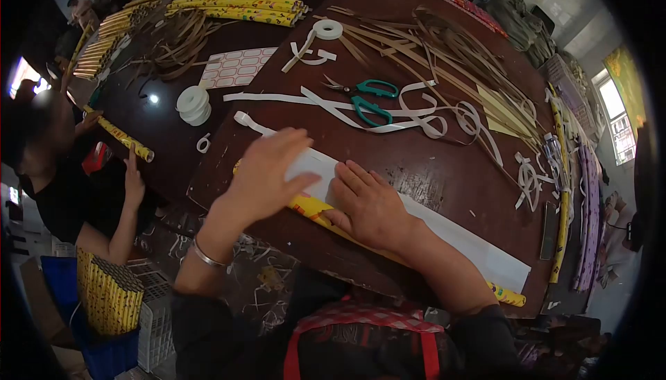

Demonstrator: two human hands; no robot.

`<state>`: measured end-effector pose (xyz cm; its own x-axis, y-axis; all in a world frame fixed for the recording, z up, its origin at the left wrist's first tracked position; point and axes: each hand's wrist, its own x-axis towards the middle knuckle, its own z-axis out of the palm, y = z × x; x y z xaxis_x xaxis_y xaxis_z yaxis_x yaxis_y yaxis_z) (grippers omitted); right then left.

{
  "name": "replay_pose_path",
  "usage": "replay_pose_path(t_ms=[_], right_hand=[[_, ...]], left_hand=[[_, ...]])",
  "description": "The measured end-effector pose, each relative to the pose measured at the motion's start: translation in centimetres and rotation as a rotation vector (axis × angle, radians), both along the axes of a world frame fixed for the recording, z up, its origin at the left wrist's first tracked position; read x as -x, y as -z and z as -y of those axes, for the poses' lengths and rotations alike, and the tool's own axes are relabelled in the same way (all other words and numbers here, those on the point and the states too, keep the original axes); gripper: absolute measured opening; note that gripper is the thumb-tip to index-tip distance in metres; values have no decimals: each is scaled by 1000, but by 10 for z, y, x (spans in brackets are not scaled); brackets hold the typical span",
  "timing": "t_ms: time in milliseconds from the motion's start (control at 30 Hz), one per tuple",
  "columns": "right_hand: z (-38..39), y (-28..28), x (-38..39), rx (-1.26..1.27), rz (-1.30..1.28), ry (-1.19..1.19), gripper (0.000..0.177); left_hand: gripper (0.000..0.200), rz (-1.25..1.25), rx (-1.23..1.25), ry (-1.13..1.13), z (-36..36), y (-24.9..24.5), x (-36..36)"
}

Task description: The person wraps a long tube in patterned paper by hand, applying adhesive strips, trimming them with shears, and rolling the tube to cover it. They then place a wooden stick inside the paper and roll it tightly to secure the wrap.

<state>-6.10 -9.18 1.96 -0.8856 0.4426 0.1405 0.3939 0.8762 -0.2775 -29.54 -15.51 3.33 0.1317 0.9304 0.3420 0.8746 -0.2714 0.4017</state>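
A long white sheet [458,238] lies slantwise along the near edge of the table, with a yellow patterned roll [510,295] along its near side. My left hand [267,175] is over the left end, fingers stretched out and slightly blurred, thumb across the white paper. Flat on the sheet's middle rests my right hand [371,206], its fingers extended and its thumb by the yellow edge. Neither hand is closed around anything. Just beyond my left hand, a strip of white tape [251,123] curls at the sheet's far left corner.
Beyond the sheet lie green-handled scissors [371,99], white strips [326,105], tape rolls [193,105] and brown strips [388,44]. Yellow rolls [239,10] are stacked at the back. A co-worker [66,165] at left handles another yellow roll [125,136]. A blue crate [104,345] holds several finished tubes.
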Motion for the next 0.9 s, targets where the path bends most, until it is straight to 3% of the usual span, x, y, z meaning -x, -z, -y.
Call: replay_pose_path(t_ms=[67, 100, 200, 700, 833, 900], right_hand=[[0, 0, 0, 40, 44, -3, 57], [0, 4, 0, 12, 25, 4, 56], [0, 7, -1, -29, 5, 4, 53], [-2, 7, -1, -36, -66, -8, 51], [-4, 2, 0, 15, 52, 6, 53], [-5, 8, 0, -33, -11, -4, 50]], left_hand=[[71, -200, 177, 83, 3, -2, -30], [81, -179, 285, 97, 2, 3, -36], [86, -235, 371, 97, -1, 1, -39], [86, -331, 415, -240, 4, 1, 14], [75, -511, 300, -419, 12, 0, -7], [53, -359, -5, -134, 21, 1, -18]])
